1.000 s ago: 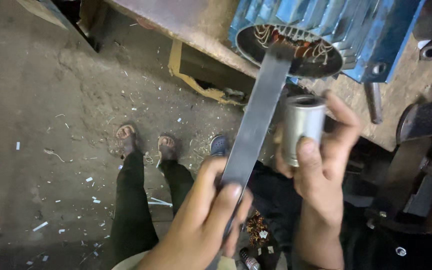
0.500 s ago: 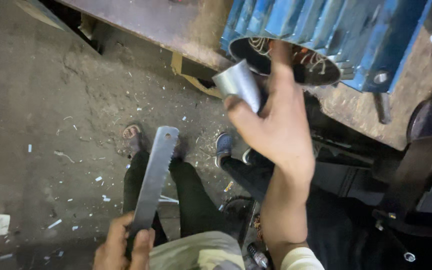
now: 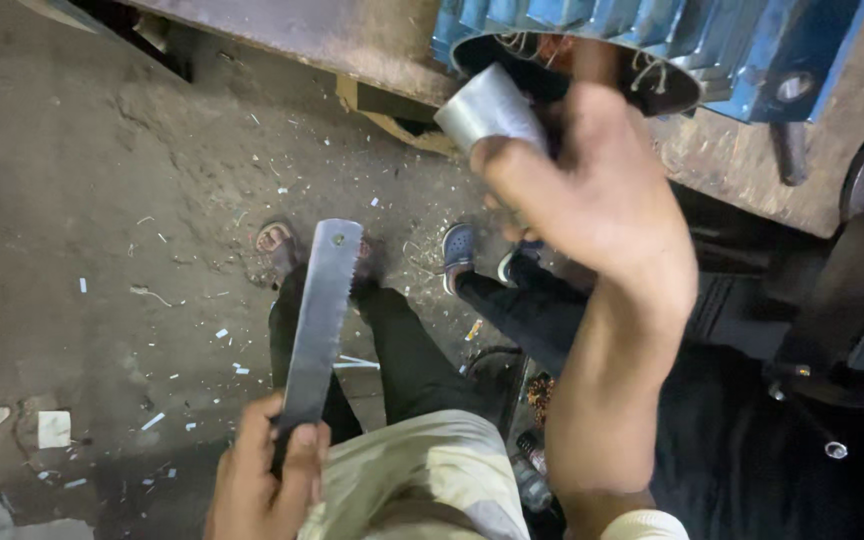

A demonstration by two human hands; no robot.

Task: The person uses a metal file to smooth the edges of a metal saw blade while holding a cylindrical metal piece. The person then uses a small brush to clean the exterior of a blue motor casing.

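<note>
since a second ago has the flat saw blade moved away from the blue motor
Yes. The saw blade was up against the open end of the blue motor housing; now the left hand holds it lower, over the floor, well clear of the motor.

Dull grey metal blade (image 3: 320, 320), smooth shiny metal sleeve (image 3: 487, 108), rough dusty concrete floor (image 3: 102, 200).

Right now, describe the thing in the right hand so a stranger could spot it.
Start at the blue motor housing on the bench, top right. Just below its round opening, the right hand holds a short metal sleeve. It is the only plain silver cylinder there.
</note>
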